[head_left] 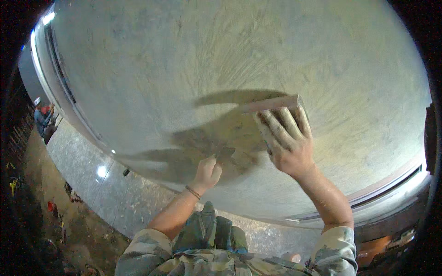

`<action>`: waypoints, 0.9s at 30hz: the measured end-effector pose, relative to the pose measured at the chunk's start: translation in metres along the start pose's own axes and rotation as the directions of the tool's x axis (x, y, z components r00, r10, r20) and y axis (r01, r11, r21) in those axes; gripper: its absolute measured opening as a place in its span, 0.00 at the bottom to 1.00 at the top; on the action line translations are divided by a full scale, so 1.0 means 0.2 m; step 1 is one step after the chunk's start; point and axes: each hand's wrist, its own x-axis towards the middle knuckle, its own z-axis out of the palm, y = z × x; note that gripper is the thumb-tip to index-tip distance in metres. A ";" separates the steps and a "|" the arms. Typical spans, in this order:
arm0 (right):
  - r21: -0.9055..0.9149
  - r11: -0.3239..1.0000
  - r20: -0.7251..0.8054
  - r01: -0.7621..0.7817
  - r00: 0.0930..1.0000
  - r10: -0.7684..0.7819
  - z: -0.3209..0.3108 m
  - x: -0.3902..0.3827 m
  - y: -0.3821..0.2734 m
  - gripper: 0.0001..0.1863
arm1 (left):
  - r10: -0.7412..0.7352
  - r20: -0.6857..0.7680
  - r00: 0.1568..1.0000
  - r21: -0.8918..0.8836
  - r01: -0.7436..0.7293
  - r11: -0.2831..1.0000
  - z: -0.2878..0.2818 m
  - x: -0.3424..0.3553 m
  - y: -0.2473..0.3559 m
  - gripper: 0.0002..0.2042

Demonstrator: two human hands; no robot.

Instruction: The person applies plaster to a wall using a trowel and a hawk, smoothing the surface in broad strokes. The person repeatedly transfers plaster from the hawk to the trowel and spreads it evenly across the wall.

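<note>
A large grey-green plastered wall (184, 55) with sweeping marks and rough patches stands before me. My right hand (287, 140), its fingers whitened with dust or plaster, is closed over a flat pinkish-brown block (276, 103) at the wall. Whether the block's whole face touches the wall cannot be seen. Lower and to the left, my left hand (208, 174) grips a small trowel (225, 152) with a dark blade close to the surface. My fist hides most of its handle. Dark shadows of both hands and tools fall on the wall.
A shiny grey tiled floor (99, 179) runs along the wall's foot, with brown ground (50, 179) beyond it. At the far left another person (43, 120) stands near the wall. Long grooved frames (57, 60) (386, 188) edge the wall on both sides.
</note>
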 end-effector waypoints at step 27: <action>0.512 0.805 0.488 -0.300 0.873 0.015 -0.26 -0.14 -0.30 0.27 | -0.893 0.096 0.439 -0.735 0.636 0.234 -0.26 0.10 0.94 0.11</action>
